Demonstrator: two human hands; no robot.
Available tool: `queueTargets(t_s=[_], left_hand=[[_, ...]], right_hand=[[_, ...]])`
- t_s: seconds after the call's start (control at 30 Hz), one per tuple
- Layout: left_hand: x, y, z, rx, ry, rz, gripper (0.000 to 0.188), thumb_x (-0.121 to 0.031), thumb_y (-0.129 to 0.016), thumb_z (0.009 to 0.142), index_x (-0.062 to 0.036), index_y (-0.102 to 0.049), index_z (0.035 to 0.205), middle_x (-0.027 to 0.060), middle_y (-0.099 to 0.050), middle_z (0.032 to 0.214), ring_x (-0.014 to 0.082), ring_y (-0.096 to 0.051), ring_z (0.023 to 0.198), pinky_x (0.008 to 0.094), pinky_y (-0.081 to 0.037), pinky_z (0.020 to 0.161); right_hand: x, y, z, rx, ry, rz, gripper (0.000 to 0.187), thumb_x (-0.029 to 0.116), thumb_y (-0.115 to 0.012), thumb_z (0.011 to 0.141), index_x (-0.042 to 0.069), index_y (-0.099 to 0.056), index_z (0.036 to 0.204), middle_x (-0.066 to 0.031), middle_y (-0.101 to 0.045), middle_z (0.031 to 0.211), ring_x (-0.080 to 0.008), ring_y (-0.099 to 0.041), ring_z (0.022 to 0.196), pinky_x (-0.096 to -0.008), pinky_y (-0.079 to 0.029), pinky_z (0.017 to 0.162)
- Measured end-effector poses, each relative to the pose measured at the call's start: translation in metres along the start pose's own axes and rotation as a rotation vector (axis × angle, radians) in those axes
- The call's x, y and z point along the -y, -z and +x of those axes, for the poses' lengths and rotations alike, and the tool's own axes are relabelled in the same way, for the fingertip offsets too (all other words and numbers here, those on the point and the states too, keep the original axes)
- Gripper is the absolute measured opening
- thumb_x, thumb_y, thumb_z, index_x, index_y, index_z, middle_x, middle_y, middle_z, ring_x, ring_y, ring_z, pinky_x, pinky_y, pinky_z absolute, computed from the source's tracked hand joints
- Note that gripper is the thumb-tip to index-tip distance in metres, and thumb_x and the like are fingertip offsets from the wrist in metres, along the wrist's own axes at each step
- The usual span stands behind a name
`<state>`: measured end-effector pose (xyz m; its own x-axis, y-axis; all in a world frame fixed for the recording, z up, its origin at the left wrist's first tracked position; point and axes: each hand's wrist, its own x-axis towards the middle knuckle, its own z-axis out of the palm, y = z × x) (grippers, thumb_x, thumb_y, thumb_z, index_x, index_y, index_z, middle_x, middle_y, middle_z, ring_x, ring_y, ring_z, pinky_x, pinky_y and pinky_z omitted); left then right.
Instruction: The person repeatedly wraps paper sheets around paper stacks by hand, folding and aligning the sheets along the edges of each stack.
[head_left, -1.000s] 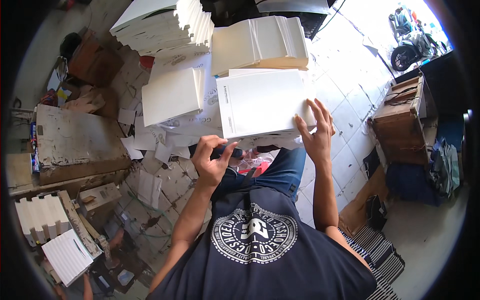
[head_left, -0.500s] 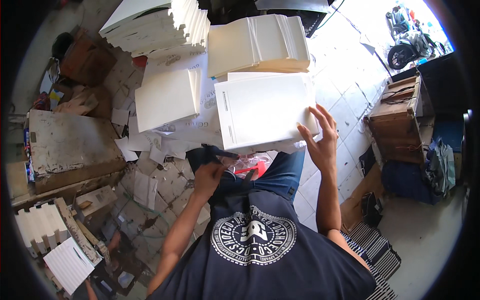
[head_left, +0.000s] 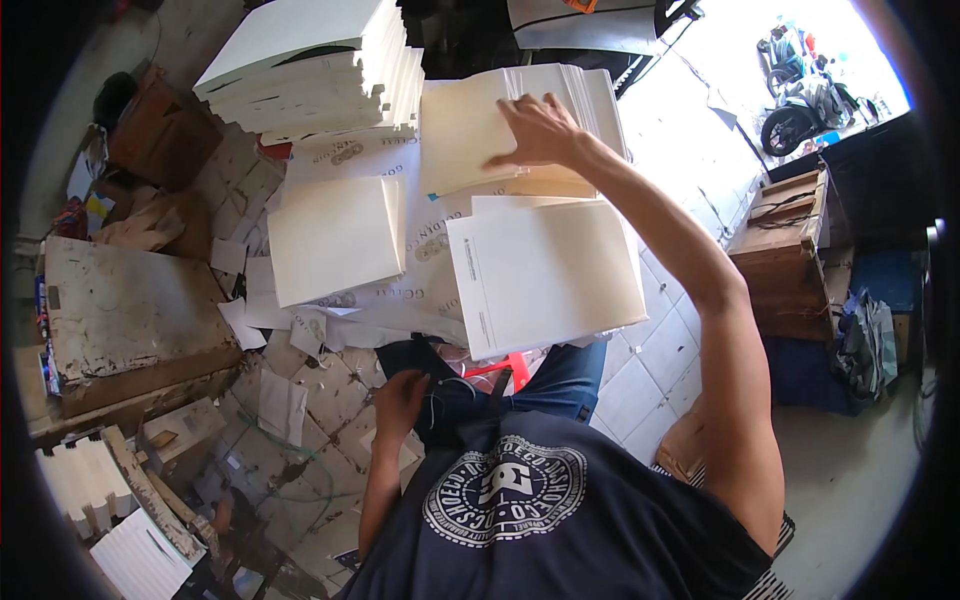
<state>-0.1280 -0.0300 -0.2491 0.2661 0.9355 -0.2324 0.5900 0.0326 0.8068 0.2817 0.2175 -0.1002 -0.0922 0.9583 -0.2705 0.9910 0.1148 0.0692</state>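
My right hand (head_left: 540, 132) reaches out to the far side of the work surface, fingers spread, over a fanned stack of cream sheets (head_left: 465, 135). It seems to touch the top sheet or hover just above it. Closer to me lies a pile of white sheets (head_left: 550, 275), the top one with small print along its left edge. A smaller cream stack (head_left: 335, 240) sits to its left. Down by my left thigh is my left hand (head_left: 400, 398), its fingers curled. A thin pale loop shows beside it; what the fingers hold, if anything, is hidden.
A tall pile of notched paper blocks (head_left: 300, 70) stands at the far left on printed wrapping paper (head_left: 365, 165). Paper scraps litter the tiled floor. A worn wooden box (head_left: 140, 310) is at left, a wooden cabinet (head_left: 785, 255) at right. Something red (head_left: 515, 370) shows between my legs.
My right hand has left the right edge of the printed sheets and stretched to the far cream stack. My left hand has drawn back slightly toward my thigh. The whole view has shifted a little.
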Motion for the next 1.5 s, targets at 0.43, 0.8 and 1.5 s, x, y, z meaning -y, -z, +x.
queueTargets(t_s=[0.43, 0.8, 1.5], left_hand=[[-0.04, 0.04, 0.017, -0.023, -0.05, 0.077, 0.026, -0.016, -0.074, 0.089, -0.0018, -0.071, 0.11, 0.0142, -0.072, 0.085, 0.0229, -0.07, 0.077, 0.0341, -0.052, 0.073], [-0.277, 0.125, -0.041, -0.457, -1.095, 0.172, 0.034, -0.03, -0.07, 0.092, -0.0027, -0.065, 0.111, 0.0151, -0.062, 0.111, 0.0339, -0.058, 0.111, 0.0486, -0.045, 0.098], [-0.226, -0.008, -0.033, -0.208, -0.745, -0.048, 0.011, -0.003, -0.071, 0.09, 0.0, -0.069, 0.1, 0.0141, -0.068, 0.089, 0.0276, -0.067, 0.079, 0.0364, -0.053, 0.071]], right_hand=[[-0.081, -0.065, 0.043, -0.248, -0.273, 0.447, 0.041, 0.038, -0.069, 0.087, -0.002, -0.073, 0.096, -0.0247, -0.072, 0.097, -0.0424, -0.068, 0.098, -0.0511, -0.054, 0.084], [0.041, 0.103, -0.155, -1.006, 0.219, 0.146, 0.016, 0.012, -0.058, 0.088, 0.01, -0.059, 0.103, -0.0087, -0.068, 0.086, -0.0271, -0.068, 0.088, -0.0413, -0.049, 0.076], [0.167, -0.045, -0.333, -0.503, -0.021, 1.447, 0.02, 0.008, -0.064, 0.095, -0.002, -0.066, 0.112, -0.0162, -0.07, 0.085, -0.0188, -0.068, 0.073, -0.0307, -0.053, 0.067]])
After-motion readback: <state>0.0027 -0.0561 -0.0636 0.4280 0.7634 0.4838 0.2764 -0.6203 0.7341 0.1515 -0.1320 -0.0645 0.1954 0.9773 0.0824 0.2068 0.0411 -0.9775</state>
